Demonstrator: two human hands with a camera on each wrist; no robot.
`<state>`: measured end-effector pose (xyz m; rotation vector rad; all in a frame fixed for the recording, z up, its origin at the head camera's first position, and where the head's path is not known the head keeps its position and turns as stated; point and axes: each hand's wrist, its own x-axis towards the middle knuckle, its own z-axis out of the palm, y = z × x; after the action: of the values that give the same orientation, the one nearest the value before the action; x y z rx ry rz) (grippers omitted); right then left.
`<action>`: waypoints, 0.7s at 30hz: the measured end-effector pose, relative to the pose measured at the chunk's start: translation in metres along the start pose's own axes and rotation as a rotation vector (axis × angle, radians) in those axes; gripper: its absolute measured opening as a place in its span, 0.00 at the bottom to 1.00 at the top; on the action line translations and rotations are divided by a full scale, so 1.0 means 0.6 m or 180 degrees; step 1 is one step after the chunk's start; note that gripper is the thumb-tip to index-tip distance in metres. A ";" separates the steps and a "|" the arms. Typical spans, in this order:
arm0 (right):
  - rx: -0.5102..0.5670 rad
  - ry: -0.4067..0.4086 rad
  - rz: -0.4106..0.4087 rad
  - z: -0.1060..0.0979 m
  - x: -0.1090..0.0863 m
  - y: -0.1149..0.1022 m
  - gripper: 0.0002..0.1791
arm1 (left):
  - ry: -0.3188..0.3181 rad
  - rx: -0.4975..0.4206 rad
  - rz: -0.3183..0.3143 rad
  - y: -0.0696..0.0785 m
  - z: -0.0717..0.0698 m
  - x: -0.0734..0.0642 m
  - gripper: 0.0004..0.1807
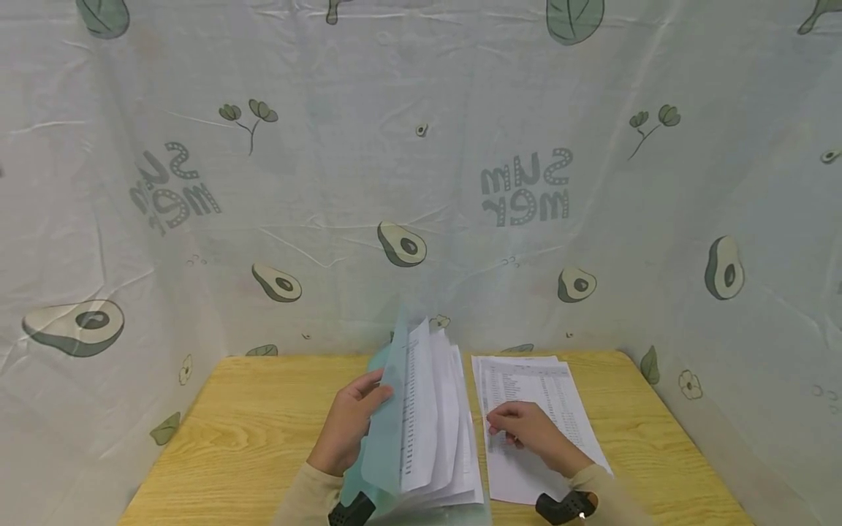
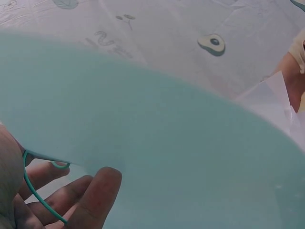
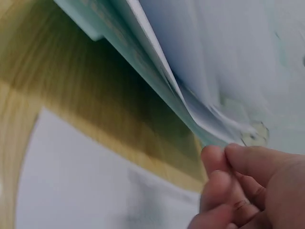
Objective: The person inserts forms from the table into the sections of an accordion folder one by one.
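Note:
A pale green folder (image 1: pixel 384 438) stands partly opened at the middle of the table, with several white printed sheets (image 1: pixel 421 416) fanned upright inside it. My left hand (image 1: pixel 351 421) grips the folder's cover at its left side, thumb on one face and fingers behind. In the left wrist view the cover fills most of the picture, and a thin green elastic cord (image 2: pixel 39 196) runs across the fingers. My right hand (image 1: pixel 536 432) hovers over a stack of printed sheets (image 1: pixel 526 482) to the right. Its thumb and index fingertips meet, with nothing seen between them.
A yellow wood-grain table (image 1: pixel 243 438) lies under everything. Behind and at both sides hangs a pale curtain (image 1: pixel 342 175) printed with avocados and leaves. Dark wrist devices (image 1: pixel 564 507) sit over the beige sleeves (image 1: pixel 305 497).

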<state>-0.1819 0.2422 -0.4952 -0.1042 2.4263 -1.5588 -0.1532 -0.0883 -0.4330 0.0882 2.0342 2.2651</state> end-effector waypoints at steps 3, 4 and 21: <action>-0.0119 0.0072 0.0103 -0.026 -0.009 0.006 0.17 | 0.0010 -0.0002 -0.0011 0.001 -0.001 0.000 0.25; -0.0159 0.0116 0.0147 -0.034 -0.011 0.009 0.17 | 0.0021 -0.0002 -0.0010 0.001 -0.002 0.000 0.25; -0.0357 0.0561 0.0652 -0.140 -0.040 0.050 0.23 | 0.0032 -0.0006 0.0050 -0.004 -0.003 0.003 0.25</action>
<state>-0.1776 0.3340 -0.4852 0.2640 2.5627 -1.3952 -0.1554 -0.0899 -0.4356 0.0932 2.0436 2.2813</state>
